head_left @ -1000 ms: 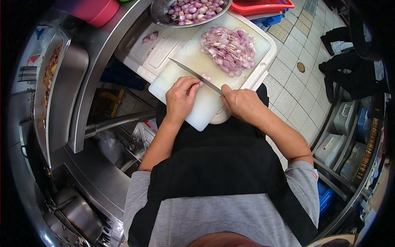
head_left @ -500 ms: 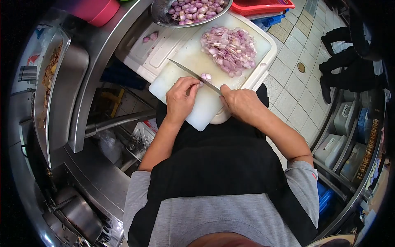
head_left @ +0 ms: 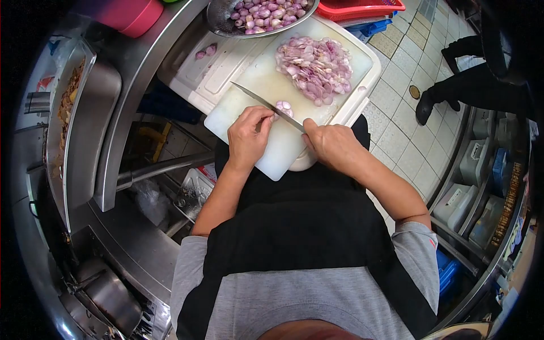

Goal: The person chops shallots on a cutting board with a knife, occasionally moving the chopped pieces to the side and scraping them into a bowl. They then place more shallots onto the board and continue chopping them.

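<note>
A knife (head_left: 258, 98) lies slanted over the white cutting board (head_left: 241, 118), its handle wrapped by my right hand (head_left: 331, 143). Close to the blade on the other side, my left hand (head_left: 247, 136) has its fingertips pinched together on what looks like a piece of shallot, mostly hidden by the fingers. A few cut shallot slices (head_left: 284, 105) rest right beside the blade. Farther up the board is a large pile of sliced shallots (head_left: 317, 68). Whole peeled shallots (head_left: 269, 14) fill a metal bowl (head_left: 215, 22) at the board's far edge.
The board sits on a white plastic lid (head_left: 184, 79), where two shallots (head_left: 205, 51) lie. Red baskets (head_left: 362, 7) are behind it. A steel counter (head_left: 122, 102) runs along the left. At the right, another person's legs (head_left: 470, 85) stand on the tiled floor (head_left: 405, 119).
The other person's leg and shoe at the right have shifted toward the left. More slices show beside the blade. My hands have barely moved.
</note>
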Motion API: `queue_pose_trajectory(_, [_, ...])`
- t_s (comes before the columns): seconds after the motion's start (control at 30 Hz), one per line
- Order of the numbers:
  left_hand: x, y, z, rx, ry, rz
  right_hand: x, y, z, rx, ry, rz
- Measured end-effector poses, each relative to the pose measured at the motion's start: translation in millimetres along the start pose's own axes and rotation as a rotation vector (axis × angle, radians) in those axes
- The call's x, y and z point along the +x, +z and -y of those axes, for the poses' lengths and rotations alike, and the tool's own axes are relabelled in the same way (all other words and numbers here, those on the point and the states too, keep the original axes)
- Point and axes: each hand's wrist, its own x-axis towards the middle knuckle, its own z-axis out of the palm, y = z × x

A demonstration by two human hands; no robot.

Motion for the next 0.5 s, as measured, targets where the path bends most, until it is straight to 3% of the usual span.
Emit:
queue_pose_trajectory(0.23, [-0.3, 0.3, 1.3, 0.030, 0.027, -0.001, -26.1, -28.8, 12.7, -0.010, 0.050, 0.065])
queue_pose_trajectory(0.5, [-1.1, 2.0, -0.6, 0.005, -0.005, -0.001, 2.1, 3.7, 0.2, 0.059, 0.025, 0.006])
